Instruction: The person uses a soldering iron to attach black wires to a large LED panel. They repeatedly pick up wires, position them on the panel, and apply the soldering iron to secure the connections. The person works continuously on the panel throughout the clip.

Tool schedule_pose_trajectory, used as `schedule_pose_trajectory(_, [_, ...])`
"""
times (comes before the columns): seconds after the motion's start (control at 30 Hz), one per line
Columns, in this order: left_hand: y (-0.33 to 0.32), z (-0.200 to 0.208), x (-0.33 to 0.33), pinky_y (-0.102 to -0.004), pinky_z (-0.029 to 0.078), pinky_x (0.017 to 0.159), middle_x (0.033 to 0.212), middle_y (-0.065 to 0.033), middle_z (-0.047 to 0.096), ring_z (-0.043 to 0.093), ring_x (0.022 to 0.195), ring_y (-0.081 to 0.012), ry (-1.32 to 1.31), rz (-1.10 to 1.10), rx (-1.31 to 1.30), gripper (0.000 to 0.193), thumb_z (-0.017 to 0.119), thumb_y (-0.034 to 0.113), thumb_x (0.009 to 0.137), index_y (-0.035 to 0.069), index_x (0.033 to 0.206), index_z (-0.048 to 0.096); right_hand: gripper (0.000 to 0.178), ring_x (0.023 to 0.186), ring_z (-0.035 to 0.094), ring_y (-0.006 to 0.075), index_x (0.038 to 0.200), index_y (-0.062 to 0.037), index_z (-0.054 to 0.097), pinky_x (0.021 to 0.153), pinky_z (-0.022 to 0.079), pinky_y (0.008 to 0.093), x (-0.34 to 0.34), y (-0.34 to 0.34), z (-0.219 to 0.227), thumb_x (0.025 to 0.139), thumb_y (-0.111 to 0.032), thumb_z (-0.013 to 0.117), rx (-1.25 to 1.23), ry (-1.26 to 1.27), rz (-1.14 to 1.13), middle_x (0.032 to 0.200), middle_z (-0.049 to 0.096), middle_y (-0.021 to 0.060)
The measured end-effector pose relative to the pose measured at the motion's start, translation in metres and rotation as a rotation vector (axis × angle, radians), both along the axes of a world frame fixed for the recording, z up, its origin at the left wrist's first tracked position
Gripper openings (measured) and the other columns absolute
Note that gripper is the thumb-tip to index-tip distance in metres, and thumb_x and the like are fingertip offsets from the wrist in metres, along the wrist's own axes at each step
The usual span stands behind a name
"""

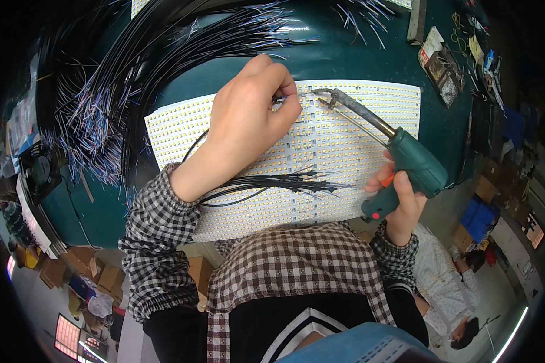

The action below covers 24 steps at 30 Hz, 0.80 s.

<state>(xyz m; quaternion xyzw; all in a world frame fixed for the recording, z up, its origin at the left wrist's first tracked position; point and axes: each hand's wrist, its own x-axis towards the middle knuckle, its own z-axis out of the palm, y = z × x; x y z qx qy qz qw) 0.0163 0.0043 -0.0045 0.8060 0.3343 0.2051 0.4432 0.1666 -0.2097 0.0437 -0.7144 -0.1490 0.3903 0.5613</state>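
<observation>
A white LED board [357,151], covered with rows of small yellowish LEDs, lies in front of me. My right hand [399,193] grips a green soldering gun [419,162] with a red trigger. Its bent dark tip and a thin feed tube reach the board's upper middle, close to my left fingers. My left hand [251,112] is closed in a pinch over the board; a black cable [194,145] runs under that wrist toward the fingers. The cable end in the pinch is mostly hidden. Below, a bunch of black cables [278,181] with bared ends rests on the board.
Large bundles of black cables [157,48] with blue and white wire ends cover the green table [321,54] at the left and back. A dirty small box [442,66] stands at the back right. A black fan [41,166] sits far left. Another person [448,284] is behind on the right.
</observation>
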Motion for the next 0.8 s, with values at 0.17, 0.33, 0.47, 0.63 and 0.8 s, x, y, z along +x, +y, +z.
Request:
schedule_pose_trajectory(0.17, [0.0,0.001,-0.001,-0.0243,0.043,0.054,0.078,-0.0049,0.052,0.05,0.06,-0.0125,0.032,-0.022,0.001,0.008,0.066,0.002,0.076,0.001,0.078,0.058,0.045,0.063,0.064,0.0189,0.119,0.011,0.052,0.057,0.056,0.0297,0.0,-0.001,0.0,0.091,-0.024,0.057,-0.013,-0.004,-0.023,0.079,0.061,0.0107])
schedule_pose_trajectory(0.33, [0.0,0.002,0.0,-0.0245,0.043,0.054,0.078,-0.0051,0.052,0.05,0.06,-0.0126,0.031,-0.017,-0.002,0.008,0.066,0.003,0.075,0.001,0.077,0.058,0.045,0.061,0.063,0.0188,0.118,0.0117,0.052,0.055,0.055,0.0299,0.002,0.0,0.001,0.092,-0.025,0.055,0.019,-0.017,-0.039,0.078,0.06,0.0099])
schedule_pose_trajectory(0.47, [0.0,0.004,-0.002,-0.0286,0.045,0.056,0.081,-0.0074,0.054,0.054,0.063,-0.0177,0.061,-0.03,0.004,0.009,0.066,0.004,0.076,0.002,0.08,0.058,0.046,0.061,0.06,0.0172,0.118,0.0106,0.051,0.055,0.053,0.0299,0.008,-0.003,-0.003,0.094,-0.028,0.051,0.055,0.001,-0.049,0.078,0.058,0.0083])
schedule_pose_trajectory(0.63, [-0.002,0.035,-0.028,-0.0349,0.05,0.061,0.087,-0.0117,0.057,0.061,0.067,-0.0261,0.028,-0.043,0.056,0.023,0.067,0.006,0.077,0.003,0.097,0.055,0.049,0.069,0.056,0.0142,0.121,0.0067,0.049,0.061,0.051,0.0291,0.029,-0.009,-0.018,0.097,-0.037,0.047,0.165,0.141,-0.093,0.082,0.055,0.0045])
schedule_pose_trajectory(0.8, [0.006,0.066,-0.105,-0.0227,0.043,0.056,0.081,-0.0032,0.058,0.05,0.063,-0.0077,0.347,0.101,-0.139,0.023,0.07,0.004,0.078,0.001,0.098,0.059,0.05,0.073,0.053,0.0129,0.121,0.0031,0.05,0.064,0.048,0.0292,0.042,-0.019,-0.035,0.098,-0.041,0.043,0.31,0.261,-0.114,0.082,0.052,0.0015])
